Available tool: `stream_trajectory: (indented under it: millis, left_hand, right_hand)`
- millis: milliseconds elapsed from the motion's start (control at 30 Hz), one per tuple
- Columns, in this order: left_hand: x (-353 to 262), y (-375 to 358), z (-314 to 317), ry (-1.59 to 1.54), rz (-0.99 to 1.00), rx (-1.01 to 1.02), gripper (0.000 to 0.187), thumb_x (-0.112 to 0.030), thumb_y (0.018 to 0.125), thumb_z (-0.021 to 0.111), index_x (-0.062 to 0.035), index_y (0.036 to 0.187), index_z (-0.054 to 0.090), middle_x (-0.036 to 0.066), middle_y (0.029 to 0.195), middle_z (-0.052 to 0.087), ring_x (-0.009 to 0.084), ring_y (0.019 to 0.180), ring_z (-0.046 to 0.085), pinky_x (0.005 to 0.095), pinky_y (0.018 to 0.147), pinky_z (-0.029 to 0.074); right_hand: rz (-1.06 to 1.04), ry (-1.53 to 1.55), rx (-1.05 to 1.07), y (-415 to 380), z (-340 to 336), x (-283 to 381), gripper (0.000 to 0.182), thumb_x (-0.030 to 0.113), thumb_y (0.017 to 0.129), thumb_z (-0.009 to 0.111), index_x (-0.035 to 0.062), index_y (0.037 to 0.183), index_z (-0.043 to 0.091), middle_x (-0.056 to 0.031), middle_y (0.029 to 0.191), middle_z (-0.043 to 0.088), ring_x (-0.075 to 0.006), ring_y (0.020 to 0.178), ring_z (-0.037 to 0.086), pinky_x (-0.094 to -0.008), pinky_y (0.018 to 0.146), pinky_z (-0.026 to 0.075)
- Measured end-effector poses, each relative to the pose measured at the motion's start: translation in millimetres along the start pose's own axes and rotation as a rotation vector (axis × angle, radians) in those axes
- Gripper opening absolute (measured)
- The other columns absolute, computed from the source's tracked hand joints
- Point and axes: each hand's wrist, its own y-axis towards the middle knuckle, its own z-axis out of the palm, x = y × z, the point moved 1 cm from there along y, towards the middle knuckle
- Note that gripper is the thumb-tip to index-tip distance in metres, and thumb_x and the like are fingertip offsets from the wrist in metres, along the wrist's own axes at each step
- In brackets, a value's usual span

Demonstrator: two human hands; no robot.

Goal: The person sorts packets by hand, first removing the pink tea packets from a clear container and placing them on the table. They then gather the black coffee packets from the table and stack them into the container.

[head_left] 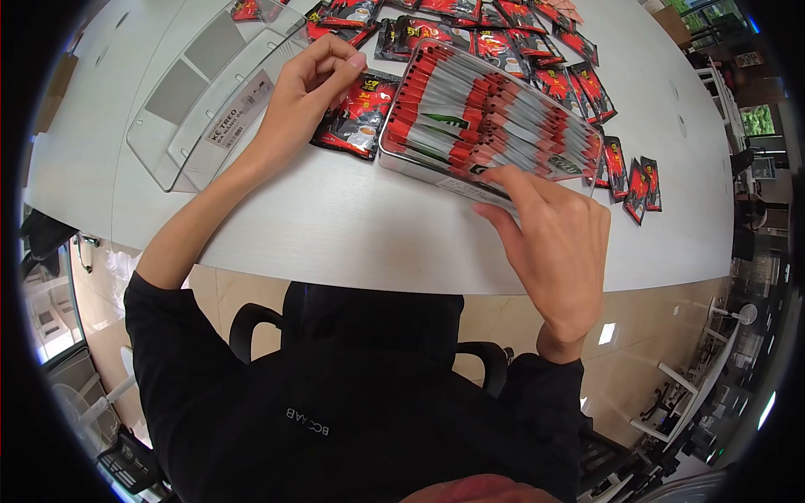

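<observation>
A clear plastic box stands on the table, packed with rows of red-and-silver sachets. My right hand is at its near wall, thumb outside and fingertips over the rim, gripping the box. Left of the box is a red-and-black coffee sachet with a cup pictured on it. My left hand is at that sachet's upper left edge, thumb and fingers curled together. Whether these fingers pinch the sachet's edge is hidden.
Many loose red-and-black coffee sachets lie behind the box, with several more to its right. A clear plastic rack with a printed label lies at left on the white table. A black chair is at the near edge.
</observation>
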Motion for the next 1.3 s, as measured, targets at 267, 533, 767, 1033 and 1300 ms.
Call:
stream_trajectory:
  millis: [267,533,767,1033,1300]
  left_hand:
    - [1,0,0,-0.014,0.014,0.009,0.022,-0.028,0.102,0.058,-0.0062,0.096,0.058,-0.006,0.067,0.050,0.0030,0.063,0.038,0.0206,0.061,0.031]
    - [-3,-2,1,-0.006,-0.019,0.007,0.016,-0.023,0.102,0.057,-0.0083,0.096,0.058,-0.007,0.070,0.047,0.0021,0.066,0.040,0.0205,0.062,0.032]
    - [-2,-2,1,-0.015,-0.018,0.008,0.016,-0.023,0.102,0.056,-0.0083,0.096,0.057,-0.007,0.071,0.047,0.0021,0.066,0.039,0.0202,0.063,0.033]
    - [-4,-1,1,-0.032,-0.025,0.011,0.017,-0.024,0.102,0.056,-0.0081,0.096,0.057,-0.007,0.070,0.046,0.0019,0.066,0.039,0.0205,0.062,0.032]
    - [-2,0,1,-0.029,-0.019,0.007,0.021,-0.025,0.102,0.058,-0.0055,0.096,0.056,-0.005,0.067,0.048,0.0030,0.064,0.038,0.0201,0.062,0.032]
  right_hand:
    - [0.035,-0.011,0.020,-1,4,3,0.027,-0.006,0.072,0.062,0.0045,0.098,0.064,-0.0104,0.074,0.065,-0.0322,0.068,0.065,-0.0417,0.052,0.043]
    - [0.095,0.007,-0.139,-7,5,6,0.022,0.019,0.080,0.076,0.0110,0.099,0.069,-0.0032,0.073,0.064,-0.0249,0.063,0.063,-0.0365,0.050,0.042]
    - [-0.020,0.187,-0.485,5,-1,-5,0.019,0.004,0.070,0.083,0.0106,0.085,0.074,-0.0007,0.076,0.068,-0.0162,0.060,0.056,-0.0309,0.055,0.042]
    - [-0.181,0.023,-0.403,15,5,-19,0.015,0.013,0.069,0.081,0.0123,0.082,0.074,0.0029,0.071,0.058,-0.0179,0.073,0.052,-0.0342,0.062,0.041]
    - [-0.179,-0.009,-0.384,14,3,-21,0.013,0.013,0.071,0.080,0.0121,0.082,0.074,0.0041,0.072,0.059,-0.0173,0.073,0.051,-0.0342,0.065,0.036]
